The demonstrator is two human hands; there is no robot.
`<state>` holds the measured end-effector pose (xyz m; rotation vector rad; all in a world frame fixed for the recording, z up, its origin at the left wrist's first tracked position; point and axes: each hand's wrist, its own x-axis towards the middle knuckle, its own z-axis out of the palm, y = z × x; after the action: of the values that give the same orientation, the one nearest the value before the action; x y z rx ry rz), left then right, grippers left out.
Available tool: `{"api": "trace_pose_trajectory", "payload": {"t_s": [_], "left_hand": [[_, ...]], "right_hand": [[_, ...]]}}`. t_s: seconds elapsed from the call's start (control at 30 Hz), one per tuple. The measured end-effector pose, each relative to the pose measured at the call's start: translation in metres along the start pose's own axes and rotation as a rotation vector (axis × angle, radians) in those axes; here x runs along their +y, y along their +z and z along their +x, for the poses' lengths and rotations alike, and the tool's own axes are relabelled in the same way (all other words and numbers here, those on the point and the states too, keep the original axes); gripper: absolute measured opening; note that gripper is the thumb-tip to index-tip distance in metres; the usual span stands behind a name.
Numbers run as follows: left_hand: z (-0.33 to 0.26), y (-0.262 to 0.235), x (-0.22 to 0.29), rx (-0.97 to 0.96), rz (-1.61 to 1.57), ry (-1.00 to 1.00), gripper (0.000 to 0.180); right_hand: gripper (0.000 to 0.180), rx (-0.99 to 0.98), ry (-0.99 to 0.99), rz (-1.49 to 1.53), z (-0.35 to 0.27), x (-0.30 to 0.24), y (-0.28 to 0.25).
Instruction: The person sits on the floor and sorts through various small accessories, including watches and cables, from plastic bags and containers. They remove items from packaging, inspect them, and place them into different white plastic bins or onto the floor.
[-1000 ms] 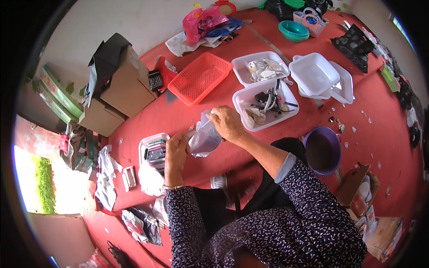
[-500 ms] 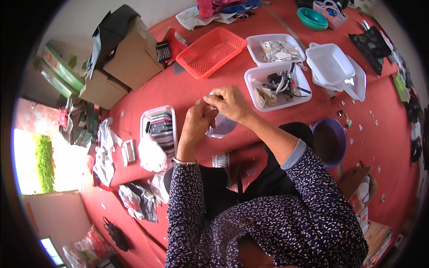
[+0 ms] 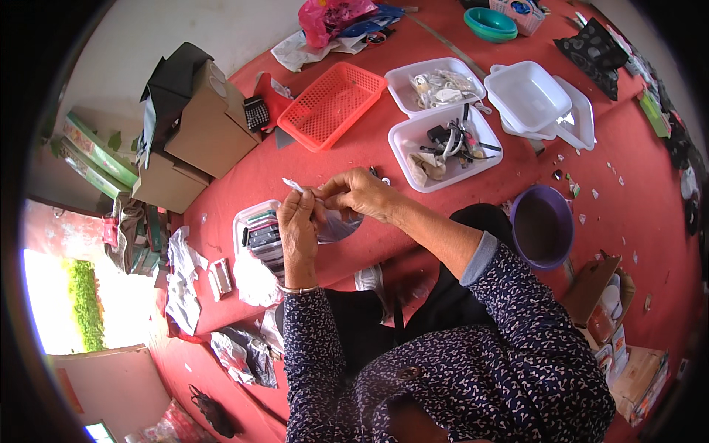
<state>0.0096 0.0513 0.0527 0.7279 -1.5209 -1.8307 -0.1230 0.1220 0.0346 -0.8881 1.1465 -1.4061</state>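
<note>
Both hands meet over the red table (image 3: 295,166). My left hand (image 3: 298,225) and my right hand (image 3: 360,193) pinch the top edge of a small clear plastic bag (image 3: 336,225) between them; the bag hangs below the fingers, and a thin strip of it sticks out to the upper left. A clear tray of dark small parts (image 3: 262,235) lies just left of my left hand. A white tray with cables and dark parts (image 3: 445,144) stands just beyond my right hand.
A red mesh basket (image 3: 332,103) and a second white tray (image 3: 437,85) lie farther back. Stacked empty white trays (image 3: 539,100) stand at the right. A purple bowl (image 3: 543,225) sits by my right elbow. Cardboard boxes (image 3: 199,133) stand at the left.
The view has tilted down, so the trays sit higher in frame. My hands came closer together and lower, and the bag now hangs below the fingers instead of being held up open.
</note>
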Motion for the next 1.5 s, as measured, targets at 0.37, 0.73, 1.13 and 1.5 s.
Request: {"api": "trace_pose_trajectory", "payload": {"t_s": [0.37, 0.73, 1.13, 1.5], "left_hand": [[-0.001, -0.008, 0.006, -0.030, 0.046, 0.030, 0.014], [0.001, 0.003, -0.003, 0.158, -0.203, -0.144, 0.014], [0.005, 0.007, -0.008, 0.083, 0.478, 0.518, 0.018], [-0.002, 0.004, 0.012, 0.096, 0.377, 0.240, 0.026]], "right_hand": [[0.014, 0.085, -0.232, -0.268, 0.014, 0.010, 0.005], [0.013, 0.066, -0.264, -0.144, 0.007, -0.004, 0.006], [0.010, 0.251, 0.052, 0.282, 0.011, 0.007, -0.014], [0.007, 0.308, -0.306, -0.595, 0.012, 0.007, 0.011]]}}
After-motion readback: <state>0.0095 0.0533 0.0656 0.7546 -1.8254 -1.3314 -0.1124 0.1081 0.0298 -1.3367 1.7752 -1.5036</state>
